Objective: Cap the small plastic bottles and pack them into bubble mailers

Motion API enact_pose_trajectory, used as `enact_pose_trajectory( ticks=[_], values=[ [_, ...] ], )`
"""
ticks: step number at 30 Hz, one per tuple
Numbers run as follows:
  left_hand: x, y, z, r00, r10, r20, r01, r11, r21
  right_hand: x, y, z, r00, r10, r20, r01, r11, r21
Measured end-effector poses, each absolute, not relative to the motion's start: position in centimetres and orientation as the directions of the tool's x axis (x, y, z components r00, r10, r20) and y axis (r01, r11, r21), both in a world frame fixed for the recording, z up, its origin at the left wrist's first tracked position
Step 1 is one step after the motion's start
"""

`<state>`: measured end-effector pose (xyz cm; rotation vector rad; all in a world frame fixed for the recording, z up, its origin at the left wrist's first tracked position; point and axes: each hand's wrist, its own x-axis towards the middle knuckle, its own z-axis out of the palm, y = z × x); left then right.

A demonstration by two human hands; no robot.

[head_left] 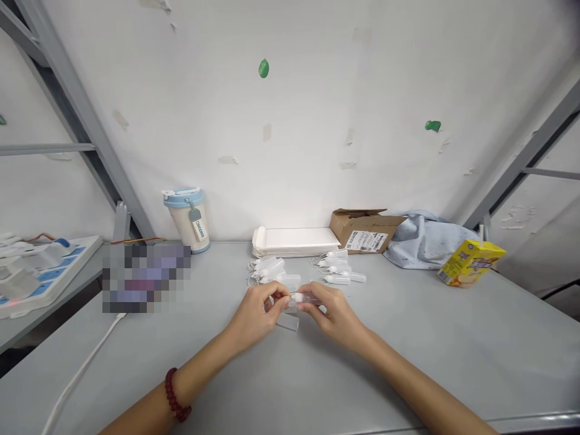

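Here my left hand (259,314) and right hand (334,314) pinch one clear vial (310,298), steadying each end (spare vials (272,270) lie farther back).

Both forearms were bare, no sleeves. Left wrist carried a bracelet (176,396) of dark red round beads.
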<state>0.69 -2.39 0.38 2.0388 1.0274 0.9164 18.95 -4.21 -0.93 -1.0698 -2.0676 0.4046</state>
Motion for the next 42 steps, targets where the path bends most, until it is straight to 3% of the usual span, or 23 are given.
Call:
enact_pose_trajectory(
  ticks=[10, 20, 28, 42],
  values=[
    [1.3, -2.8, -0.4, 0.532, 0.811, 0.243, 0.43, -0.506, 0.748, 18.6, -4.5, -0.7, -0.452, 0.755, 0.475, 0.532, 0.656, -0.536],
    [1.1, -2.8, 0.5, 0.525, 0.812, 0.255, 0.436, -0.513, 0.739, 18.8, -4.4, -0.3, -0.43, 0.757, 0.491, 0.532, 0.653, -0.539],
    [0.3, -2.3, 1.3, 0.436, 0.855, 0.282, 0.42, -0.47, 0.776, 19.6, -3.9, -0.2, -0.38, 0.775, 0.505, 0.613, 0.62, -0.49],
    [0.2, -1.9, 1.4, 0.445, 0.855, 0.265, 0.43, -0.464, 0.774, 20.0, -3.5, 0.0, -0.396, 0.818, 0.417, 0.687, 0.566, -0.456]
  ],
)
